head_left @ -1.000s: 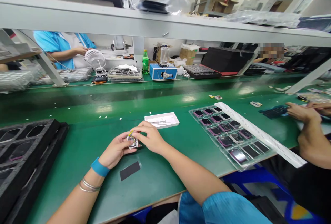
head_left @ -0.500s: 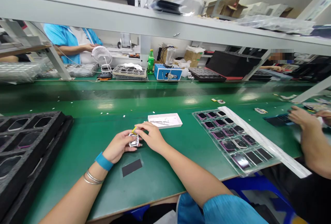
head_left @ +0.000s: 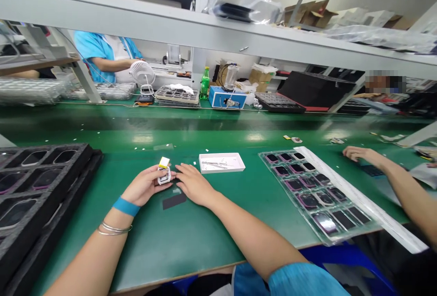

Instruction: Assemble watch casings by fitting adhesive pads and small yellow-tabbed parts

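My left hand (head_left: 149, 184) is closed round a small white smartwatch case (head_left: 164, 176), its inside turned up. A yellow-and-white battery (head_left: 164, 163) stands out past the case's far edge. Beside the case, my right hand (head_left: 195, 186) lies low over the green mat with its fingers stretched and spread. Its fingertips come close to the case and the left fingertips; whether they touch is hard to tell. Below both hands lies a dark rectangular sheet (head_left: 174, 201) with a small clear tab at its upper edge.
A white tray (head_left: 221, 162) with tweezers stands beyond my right hand. To the right lies a clear blister tray (head_left: 321, 223) of watch parts, along a white strip (head_left: 365, 200). Black foam trays (head_left: 85, 168) stand at left. A co-worker's hand (head_left: 362, 154) reaches in at right.
My right hand has come off the watch case and opened beside it. The battery now projects beyond the case. The co-worker's hand has moved left, and the view has shifted slightly.
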The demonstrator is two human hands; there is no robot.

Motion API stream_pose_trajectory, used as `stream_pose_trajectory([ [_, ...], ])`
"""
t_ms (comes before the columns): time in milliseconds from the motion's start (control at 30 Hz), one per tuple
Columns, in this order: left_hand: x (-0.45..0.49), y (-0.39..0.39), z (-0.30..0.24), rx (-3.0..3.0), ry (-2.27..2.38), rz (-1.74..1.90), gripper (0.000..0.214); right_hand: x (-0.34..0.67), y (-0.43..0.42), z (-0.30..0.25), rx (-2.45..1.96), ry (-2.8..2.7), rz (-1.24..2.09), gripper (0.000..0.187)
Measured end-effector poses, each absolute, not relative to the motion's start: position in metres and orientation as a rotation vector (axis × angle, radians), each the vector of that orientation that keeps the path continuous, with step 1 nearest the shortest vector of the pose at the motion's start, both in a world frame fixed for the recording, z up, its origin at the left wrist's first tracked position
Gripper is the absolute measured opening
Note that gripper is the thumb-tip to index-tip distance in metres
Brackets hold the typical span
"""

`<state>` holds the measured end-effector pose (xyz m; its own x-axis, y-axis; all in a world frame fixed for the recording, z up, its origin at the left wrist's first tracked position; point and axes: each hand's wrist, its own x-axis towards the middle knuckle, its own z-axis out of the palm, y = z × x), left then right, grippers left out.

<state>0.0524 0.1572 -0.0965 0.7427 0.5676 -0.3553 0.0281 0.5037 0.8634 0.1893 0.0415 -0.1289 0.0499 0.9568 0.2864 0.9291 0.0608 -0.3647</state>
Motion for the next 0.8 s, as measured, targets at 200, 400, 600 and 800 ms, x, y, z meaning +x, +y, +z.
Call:
stream_pose_trajectory([
  [200, 0.052, 0.154, -0.097, 1.038, 0.595, 0.152, 0.022, 0.184, 0.020, -0.113, -1.958, -1.827, 0.145, 0.011],
  [400, 0.052, 0.151, -0.097, 1.049, 0.562, 0.091, 0.026, 0.177, 0.013, -0.112, -2.043, -1.749, 0.216, 0.011],
  [600, 0.054, 0.150, -0.104, 1.044, 0.562, 0.065, 0.028, 0.177, 0.016, -0.112, -2.073, -1.668, 0.314, 0.009],
  [800, 0.056, 0.151, -0.107, 1.042, 0.570, 0.071, 0.029, 0.176, 0.017, -0.110, -2.058, -1.564, 0.383, 0.009],
])
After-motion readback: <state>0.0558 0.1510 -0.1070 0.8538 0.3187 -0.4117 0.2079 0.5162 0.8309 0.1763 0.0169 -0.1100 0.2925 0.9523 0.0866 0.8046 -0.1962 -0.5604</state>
